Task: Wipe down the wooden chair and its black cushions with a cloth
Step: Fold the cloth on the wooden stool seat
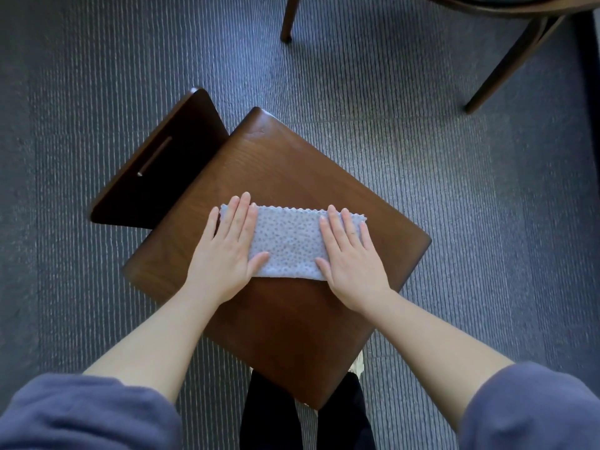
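A dark brown wooden chair seat fills the middle of the view, with its backrest angled off to the left. A folded pale blue dotted cloth lies flat on the seat. My left hand presses flat on the cloth's left end, fingers straight. My right hand presses flat on its right end, fingers straight too. No black cushion shows on this chair.
Striped grey-blue carpet surrounds the chair. The legs of a second wooden chair stand at the top right, one leg at top centre. My dark trouser legs are under the seat's near corner.
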A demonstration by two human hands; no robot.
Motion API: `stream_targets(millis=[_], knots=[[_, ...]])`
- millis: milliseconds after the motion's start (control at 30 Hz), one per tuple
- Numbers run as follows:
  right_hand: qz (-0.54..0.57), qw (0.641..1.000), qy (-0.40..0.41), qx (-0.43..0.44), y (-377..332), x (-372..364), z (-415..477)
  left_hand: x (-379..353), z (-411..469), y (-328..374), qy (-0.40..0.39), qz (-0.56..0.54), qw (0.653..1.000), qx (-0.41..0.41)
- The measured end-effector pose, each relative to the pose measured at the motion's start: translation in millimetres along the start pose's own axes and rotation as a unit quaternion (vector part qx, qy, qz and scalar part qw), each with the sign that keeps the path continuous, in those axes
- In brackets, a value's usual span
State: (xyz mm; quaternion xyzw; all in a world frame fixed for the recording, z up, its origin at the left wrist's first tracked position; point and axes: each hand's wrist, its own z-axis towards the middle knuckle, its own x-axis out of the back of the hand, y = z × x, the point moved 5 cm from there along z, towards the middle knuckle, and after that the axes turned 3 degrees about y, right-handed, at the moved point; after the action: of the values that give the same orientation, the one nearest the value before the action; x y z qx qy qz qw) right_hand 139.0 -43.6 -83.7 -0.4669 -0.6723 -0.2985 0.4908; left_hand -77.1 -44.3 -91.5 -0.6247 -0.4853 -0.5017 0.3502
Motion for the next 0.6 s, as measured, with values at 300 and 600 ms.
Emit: stream_targets(millis=[300, 600], knots=[[0.026, 0.998, 0.039, 0.04, -56.7, -5.5, 29.4, -7.3, -4.0, -3.7, 0.037, -0.015, 0.999, 0.0], [0.015, 0.998, 0.068, 0.002, 11.1, -18.1, 2.6, -8.9, -4.4, -4.4, 0.045, -0.004, 0.999, 0.016]])
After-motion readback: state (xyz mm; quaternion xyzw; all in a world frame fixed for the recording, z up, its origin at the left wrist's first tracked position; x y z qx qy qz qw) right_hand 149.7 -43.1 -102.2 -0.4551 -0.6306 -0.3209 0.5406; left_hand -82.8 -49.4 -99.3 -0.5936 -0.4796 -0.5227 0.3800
